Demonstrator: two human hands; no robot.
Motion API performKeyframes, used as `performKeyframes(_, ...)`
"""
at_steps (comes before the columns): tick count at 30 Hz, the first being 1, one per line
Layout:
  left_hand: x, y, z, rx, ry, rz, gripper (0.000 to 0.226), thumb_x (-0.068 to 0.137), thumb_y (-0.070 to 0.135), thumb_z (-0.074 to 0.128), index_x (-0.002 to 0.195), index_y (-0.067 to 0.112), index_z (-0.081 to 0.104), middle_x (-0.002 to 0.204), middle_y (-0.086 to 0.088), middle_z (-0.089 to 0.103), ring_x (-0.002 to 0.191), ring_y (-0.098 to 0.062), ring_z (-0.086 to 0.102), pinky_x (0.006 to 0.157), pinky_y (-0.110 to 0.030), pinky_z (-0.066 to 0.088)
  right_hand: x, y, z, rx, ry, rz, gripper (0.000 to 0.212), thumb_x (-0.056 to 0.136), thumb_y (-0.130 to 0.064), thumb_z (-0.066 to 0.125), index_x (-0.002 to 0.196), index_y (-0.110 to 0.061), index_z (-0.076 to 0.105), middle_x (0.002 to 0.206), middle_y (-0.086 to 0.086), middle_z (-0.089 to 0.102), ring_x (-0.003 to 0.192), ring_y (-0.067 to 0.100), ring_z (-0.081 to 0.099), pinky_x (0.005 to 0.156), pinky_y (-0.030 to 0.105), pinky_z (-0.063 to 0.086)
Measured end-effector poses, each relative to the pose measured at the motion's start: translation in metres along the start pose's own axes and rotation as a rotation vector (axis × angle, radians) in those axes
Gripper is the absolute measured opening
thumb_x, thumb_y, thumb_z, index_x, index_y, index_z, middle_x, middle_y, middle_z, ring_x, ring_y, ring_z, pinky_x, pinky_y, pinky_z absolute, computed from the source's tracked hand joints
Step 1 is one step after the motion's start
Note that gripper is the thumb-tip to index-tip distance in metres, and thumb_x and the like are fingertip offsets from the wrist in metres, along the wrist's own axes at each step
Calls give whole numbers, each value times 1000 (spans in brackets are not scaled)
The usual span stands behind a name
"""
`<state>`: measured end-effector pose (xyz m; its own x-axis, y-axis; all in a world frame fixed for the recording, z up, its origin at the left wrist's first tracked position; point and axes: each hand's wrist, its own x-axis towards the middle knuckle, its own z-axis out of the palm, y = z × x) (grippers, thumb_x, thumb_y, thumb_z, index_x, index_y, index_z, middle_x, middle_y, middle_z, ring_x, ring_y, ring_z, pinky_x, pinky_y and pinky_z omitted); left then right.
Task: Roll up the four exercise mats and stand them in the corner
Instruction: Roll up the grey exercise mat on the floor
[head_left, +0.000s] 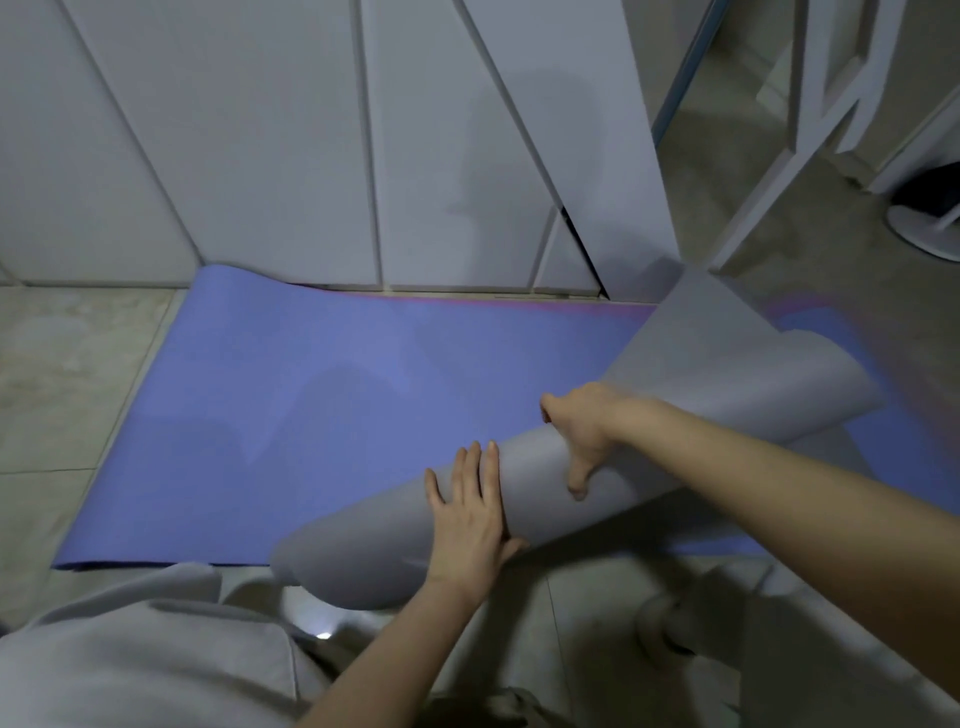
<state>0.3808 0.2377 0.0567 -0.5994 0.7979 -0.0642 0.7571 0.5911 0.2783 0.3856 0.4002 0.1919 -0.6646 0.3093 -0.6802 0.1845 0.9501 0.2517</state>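
Note:
A blue exercise mat (322, 415) lies flat on the floor along the white cabinet fronts, with a pink edge showing at its far side. Its right end is curled over, showing the grey underside as a loose roll (649, 395) that runs diagonally across the mat. My left hand (470, 525) lies flat with fingers spread on the near part of the roll. My right hand (582, 431) grips the curled edge of the roll from above, fingers wrapped over it. Other mats cannot be made out apart from the pink edge.
White cabinet doors (311, 156) stand right behind the mat. Tiled floor (62, 364) lies to the left. At the right are a white frame leg (769, 197) and a round white base (924, 223). My grey clothing (130, 649) fills the bottom left.

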Motion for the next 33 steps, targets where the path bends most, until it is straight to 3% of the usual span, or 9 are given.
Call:
performKeyframes(5,10,8,-3,-91,56,82,111,41,57,80,132,9,38,113,-10,60,108,-26,53,92,-55,44,-6,22,0,176,-198,-3,79,56,-51,84,118,-14,50,113,0,59,97,23,60,87,37,52)
performKeyframes(7,19,5,-12,-133,12,154,93,61,47,74,138,14,34,127,-5,51,118,-23,48,105,-45,34,-11,26,2,269,-228,5,75,62,-49,82,120,-13,51,118,2,60,101,23,61,87,37,53)
performKeyframes(9,28,-2,-20,-128,-52,203,78,73,40,67,139,18,30,131,0,43,122,-20,41,104,-33,29,-12,26,6,323,-213,8,75,65,-51,79,123,-15,47,120,2,58,103,23,60,89,38,51)
performKeyframes(13,41,-9,-36,-117,-111,193,68,75,38,66,133,19,36,126,-2,49,115,-23,46,88,-32,34,-16,19,17,82,43,-43,82,63,-61,75,126,-19,41,120,5,55,104,26,57,84,32,45)
performKeyframes(16,53,-15,-48,-76,-133,210,64,74,36,67,128,17,40,123,-5,52,112,-27,49,85,-34,37,-23,10,31,-184,273,-25,88,65,-54,77,129,-12,35,123,11,46,110,30,52,87,38,39)
performKeyframes(21,73,-30,-83,182,29,347,55,69,35,72,116,16,50,107,-7,57,99,-30,55,77,-35,38,-16,2,54,58,524,80,84,65,-48,73,133,-13,37,121,9,49,108,30,52,87,39,37)
performKeyframes(25,85,-48,-117,376,254,440,68,30,19,86,90,14,55,74,-7,58,63,-28,56,58,-32,42,-1,-12,50,246,795,170,92,31,-43,87,113,-8,62,93,10,63,79,31,65,69,40,49)
performKeyframes(28,85,-60,-130,454,347,461,83,29,14,84,103,13,47,85,-8,59,74,-29,58,73,-39,47,10,-21,42,343,913,186,90,26,-41,88,106,-7,64,86,10,64,73,31,65,64,39,50)
performKeyframes(33,67,-70,-112,530,367,347,97,40,9,84,128,6,42,120,-18,59,113,-35,53,94,-54,44,17,-31,36,507,804,175,78,61,-41,79,127,-15,48,114,7,61,105,32,58,84,40,42)
